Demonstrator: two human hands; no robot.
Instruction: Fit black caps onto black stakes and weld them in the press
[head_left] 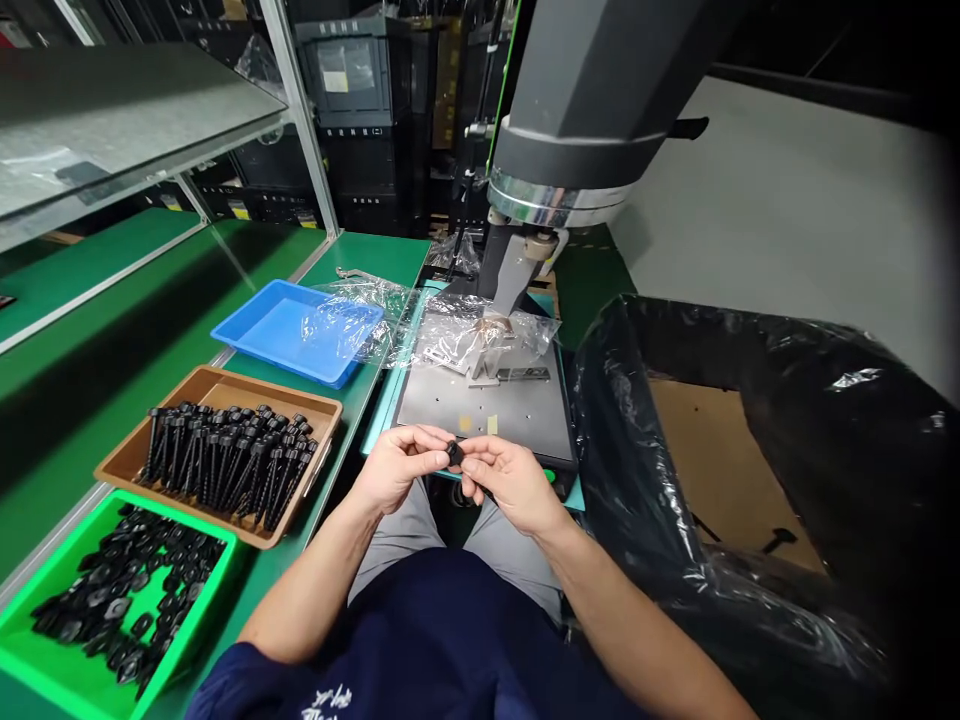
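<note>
A small black plastic part is pinched between the fingertips of both hands, above my lap at the near edge of the machine base. My left hand grips it from the left with thumb and fingers closed. From the right, my right hand closes its thumb and fingertips on the same part. The fingers cover most of its shape. Beyond the hands stands a grey metal machine base with a metal fixture under a large dark machine head.
On the green bench at left are a green tray of small black pieces, a brown tray of long black screw-like parts, and a blue tray partly under clear plastic film. A bin lined with black plastic stands at right.
</note>
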